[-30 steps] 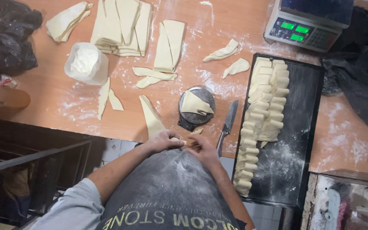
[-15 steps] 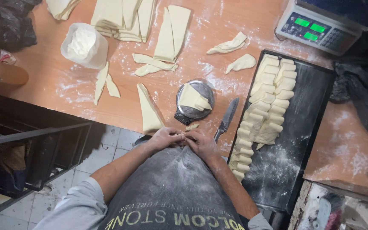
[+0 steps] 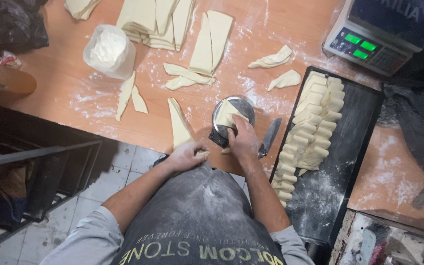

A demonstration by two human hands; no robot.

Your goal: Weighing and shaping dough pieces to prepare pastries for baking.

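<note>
My left hand (image 3: 185, 156) is at the table's near edge, fingers closed on a small piece of dough (image 3: 203, 154) at the base of a long dough triangle (image 3: 179, 123). My right hand (image 3: 244, 138) reaches forward to a round metal dish (image 3: 244, 104) that holds a pale yellow block (image 3: 227, 114). Its fingertips pinch the block's near edge. A knife (image 3: 270, 137) lies just right of that hand.
A black tray (image 3: 349, 147) with rows of rolled dough pieces (image 3: 310, 132) lies at the right. Behind are cut dough triangles (image 3: 207, 46), a stack of dough sheets (image 3: 155, 19), a tub of flour (image 3: 108, 49) and a digital scale (image 3: 381, 34). A black bag (image 3: 6, 27) sits far left.
Both hands were together at the table edge on the dough. My right hand has since moved forward to the metal dish, while my left hand stays with the dough.
</note>
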